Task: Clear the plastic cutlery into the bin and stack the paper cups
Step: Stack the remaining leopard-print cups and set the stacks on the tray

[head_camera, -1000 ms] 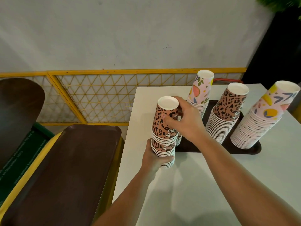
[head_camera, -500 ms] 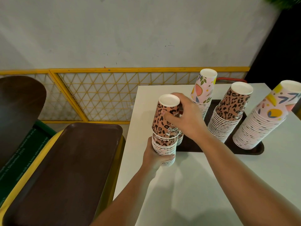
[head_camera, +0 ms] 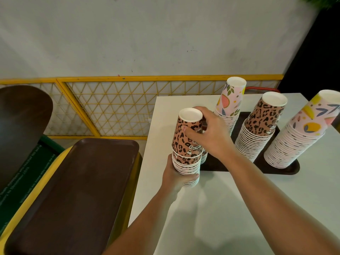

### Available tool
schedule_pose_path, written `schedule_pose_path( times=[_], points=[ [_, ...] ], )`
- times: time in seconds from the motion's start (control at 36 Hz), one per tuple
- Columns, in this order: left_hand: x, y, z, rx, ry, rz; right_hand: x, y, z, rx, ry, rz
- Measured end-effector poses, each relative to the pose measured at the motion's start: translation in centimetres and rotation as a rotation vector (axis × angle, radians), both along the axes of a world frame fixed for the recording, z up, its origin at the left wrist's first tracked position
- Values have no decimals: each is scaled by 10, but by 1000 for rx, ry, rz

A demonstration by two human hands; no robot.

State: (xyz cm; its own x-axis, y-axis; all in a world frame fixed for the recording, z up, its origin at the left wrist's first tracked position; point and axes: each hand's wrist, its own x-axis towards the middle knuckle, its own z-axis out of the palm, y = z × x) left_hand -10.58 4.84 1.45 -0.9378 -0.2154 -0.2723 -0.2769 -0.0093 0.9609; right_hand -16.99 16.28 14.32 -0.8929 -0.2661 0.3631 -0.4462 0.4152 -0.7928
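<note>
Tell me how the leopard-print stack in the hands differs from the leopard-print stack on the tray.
The held leopard stack is shorter; the tray leopard stack has many more cups. The held one is gripped by the left hand and right hand over the white table; the other stands free on the dark tray. Both are upside-down.

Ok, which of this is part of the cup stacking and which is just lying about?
Job:
- leopard stack, held by left hand and right hand
- three cup stacks on the dark tray

Lying about:
- brown tray on the left
- yellow fence
</note>
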Motion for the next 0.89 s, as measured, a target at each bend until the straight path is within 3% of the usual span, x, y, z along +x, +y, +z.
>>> schedule_pose_path(
  times=[0.17,0.36,0.89],
  points=[
    [0,-1,1,8,5,6,0,2,3,-57,3,-22],
    [0,0,1,17,20,14,2,0,-6,14,-56,18],
    [4,-4,1,-10,25,6,6,4,16,-111,18,-26]
  ],
)
